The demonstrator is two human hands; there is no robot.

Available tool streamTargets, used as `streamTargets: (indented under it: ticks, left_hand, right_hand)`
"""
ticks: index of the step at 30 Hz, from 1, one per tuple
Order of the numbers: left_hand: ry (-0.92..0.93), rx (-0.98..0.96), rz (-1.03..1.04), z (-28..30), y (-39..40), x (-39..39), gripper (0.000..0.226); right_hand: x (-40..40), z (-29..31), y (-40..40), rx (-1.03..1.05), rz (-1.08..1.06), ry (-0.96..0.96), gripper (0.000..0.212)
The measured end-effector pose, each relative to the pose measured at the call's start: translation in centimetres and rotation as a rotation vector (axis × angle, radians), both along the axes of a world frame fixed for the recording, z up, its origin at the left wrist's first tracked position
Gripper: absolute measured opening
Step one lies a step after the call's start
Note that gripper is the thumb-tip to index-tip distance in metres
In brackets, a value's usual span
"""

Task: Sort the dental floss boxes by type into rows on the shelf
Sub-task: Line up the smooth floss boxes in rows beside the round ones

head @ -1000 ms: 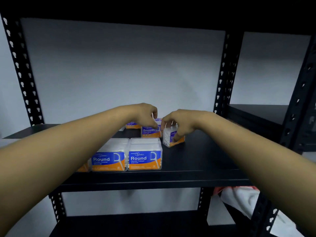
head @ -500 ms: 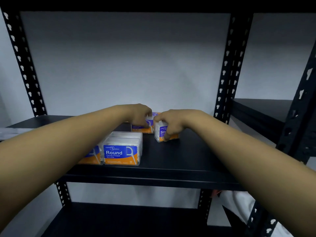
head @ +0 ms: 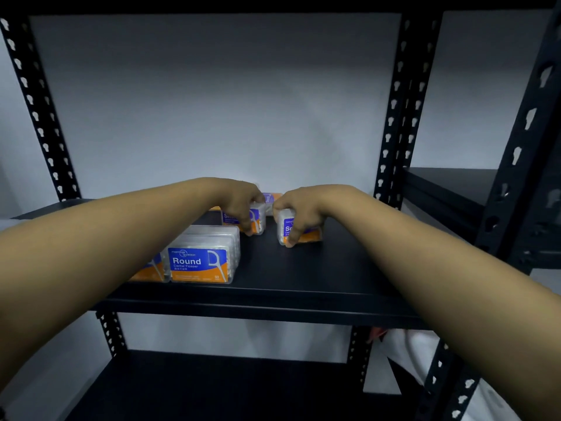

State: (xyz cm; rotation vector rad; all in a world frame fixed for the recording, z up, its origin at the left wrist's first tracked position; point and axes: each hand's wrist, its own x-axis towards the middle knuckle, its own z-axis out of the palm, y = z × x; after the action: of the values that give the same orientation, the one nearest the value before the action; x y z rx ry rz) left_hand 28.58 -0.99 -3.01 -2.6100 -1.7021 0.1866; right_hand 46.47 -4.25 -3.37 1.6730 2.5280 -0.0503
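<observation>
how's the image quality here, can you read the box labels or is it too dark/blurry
Head view: dim, bluish light with dark corners. The front Round box label reads sharply. The boxes gripped by the left hand and right hand are soft and partly covered by fingers. The wide lens bows the shelf posts outward.

A storeroom or stockroom setting is indicated. Black boltless steel shelving (head: pixel 273 296) is seen, with perforated keyhole uprights (head: pixel 397 117) at the corners; a second identical rack (head: pixel 449 183) is set just beside it on the right. A plain white wall (head: pixel 212 101) is visible behind the open back. Retail stock is noted on the shelf: clear plastic boxes labelled "Round Dental Flosser" (head: pixel 198 264) at the front, and similar boxes with purple-and-orange labels (head: pixel 299 230) further back. Lighting is dim. White material (head: pixel 409 354), unidentified, is visible below the shelf at right.
</observation>
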Motion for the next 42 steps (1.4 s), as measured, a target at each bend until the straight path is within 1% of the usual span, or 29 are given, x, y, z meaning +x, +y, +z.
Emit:
streamTargets:
  ticks: [3,4,7,8,12,17,20,24,30,37,42]
  left_hand:
    - [-0.036,-0.050,-0.022,0.4,-0.4,-0.1,0.043]
    - [-0.051,-0.079,-0.024,0.5,-0.6,-0.1,0.041]
    - [-0.090,-0.129,-0.020,0.6,-1.1,0.0,0.036]
    - [-0.112,-0.124,-0.025,0.6,-1.3,0.1,0.035]
    - [-0.219,-0.113,-0.058,1.6,-2.3,0.2,0.033]
    - [-0.264,-0.092,-0.110,2.9,-4.5,0.6,0.036]
    - [-0.257,-0.100,-0.124,3.1,-6.1,0.7,0.036]
    - [-0.220,-0.102,-0.168,2.9,-7.8,1.4,0.034]
    - [-0.250,-0.116,-0.224,2.6,-9.1,3.0,0.031]
    - [-0.232,-0.155,-0.242,1.7,-9.7,3.7,0.033]
    - [-0.174,-0.167,-0.248,1.0,-10.0,4.4,0.037]
  right_hand:
    - [0.4,0.1,-0.3,-0.009,-0.004,0.003,0.070]
    - [0.6,0.1,-0.4,-0.013,0.000,0.007,0.069]
    - [0.9,0.2,-0.7,-0.050,0.021,0.045,0.046]
    - [1.0,0.3,-0.9,-0.060,0.021,0.052,0.042]
    - [1.5,0.8,-1.9,-0.059,-0.003,0.065,0.040]
    - [2.8,2.1,-3.9,0.003,-0.059,0.101,0.038]
    - [3.5,2.9,-5.3,0.031,-0.093,0.078,0.044]
    - [4.0,3.3,-7.3,-0.003,-0.108,0.063,0.045]
    - [3.8,2.9,-8.7,-0.050,-0.126,0.037,0.050]
    - [3.6,2.3,-9.4,-0.088,-0.148,0.017,0.051]
    - [3.4,1.7,-9.5,-0.151,-0.168,0.005,0.051]
